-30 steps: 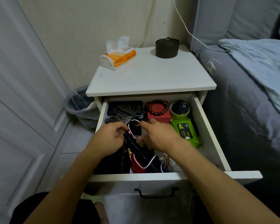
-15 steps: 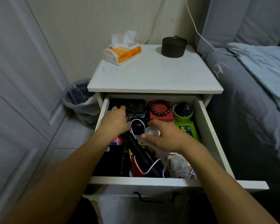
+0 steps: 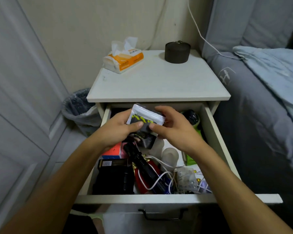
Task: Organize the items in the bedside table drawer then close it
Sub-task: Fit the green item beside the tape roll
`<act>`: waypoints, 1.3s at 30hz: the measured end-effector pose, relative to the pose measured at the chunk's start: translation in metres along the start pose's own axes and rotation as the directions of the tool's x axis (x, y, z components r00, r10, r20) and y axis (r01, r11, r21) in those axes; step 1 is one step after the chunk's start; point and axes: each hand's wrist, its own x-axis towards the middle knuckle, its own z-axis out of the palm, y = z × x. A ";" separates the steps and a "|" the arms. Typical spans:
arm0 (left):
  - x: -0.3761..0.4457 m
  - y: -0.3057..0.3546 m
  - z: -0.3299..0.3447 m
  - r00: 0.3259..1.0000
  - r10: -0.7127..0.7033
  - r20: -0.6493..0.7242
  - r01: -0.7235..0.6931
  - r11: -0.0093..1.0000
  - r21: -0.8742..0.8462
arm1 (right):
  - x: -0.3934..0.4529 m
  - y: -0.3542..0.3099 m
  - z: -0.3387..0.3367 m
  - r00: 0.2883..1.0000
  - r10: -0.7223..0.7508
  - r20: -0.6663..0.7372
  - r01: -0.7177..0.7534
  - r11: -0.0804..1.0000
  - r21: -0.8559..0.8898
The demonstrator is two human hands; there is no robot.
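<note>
Head view: left hand [image 3: 116,128] and right hand [image 3: 173,128] both pinch a small white-and-black packet [image 3: 145,118] above the open drawer [image 3: 218,146], toward 12 o'clock. Sorting seems midway; next, the packet needs a tidy spot.

Both forearms reach forward side by side. The left hand [image 3: 118,127] and right hand [image 3: 172,127] meet, thumbs nearly touching, fingers curled in a pinch.
</note>
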 end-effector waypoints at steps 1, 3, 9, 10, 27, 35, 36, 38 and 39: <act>0.000 0.003 0.005 0.999 -0.015 -0.031 0.013 0.998 -0.057 | -0.001 -0.003 -0.001 1.000 0.017 -0.004 -0.017 1.000 0.025; 0.001 0.007 0.014 0.988 -0.035 -0.154 0.011 0.988 -0.154 | -0.002 -0.006 -0.003 0.997 0.064 -0.053 -0.057 0.992 0.116; 0.011 -0.005 0.041 0.984 0.079 -0.160 -0.044 0.976 0.214 | -0.007 0.004 -0.029 0.923 0.183 -0.340 -0.108 0.968 0.228; 0.013 -0.009 0.048 0.985 0.104 -0.137 -0.057 0.948 0.313 | -0.010 0.010 -0.039 0.900 0.197 -0.390 -0.125 0.971 0.203; 0.018 -0.036 0.088 0.981 0.148 0.127 -0.194 0.698 0.689 | -0.007 0.053 -0.079 0.914 0.228 -0.336 -0.394 0.696 -0.600; 0.016 -0.035 0.094 0.982 0.157 0.102 -0.184 0.708 0.682 | 0.009 0.058 -0.075 0.995 0.048 -0.090 -0.102 0.508 -0.855; 0.015 -0.036 0.093 0.982 0.156 0.102 -0.183 0.705 0.685 | 0.011 0.060 -0.074 0.995 0.043 -0.091 -0.100 0.507 -0.856; 0.014 -0.036 0.092 0.981 0.167 0.098 -0.188 0.698 0.691 | 0.009 0.059 -0.074 0.994 0.031 -0.104 -0.105 0.509 -0.854; 0.014 -0.036 0.091 0.981 0.167 0.096 -0.187 0.696 0.694 | 0.007 0.058 -0.073 0.994 0.036 -0.104 -0.108 0.513 -0.852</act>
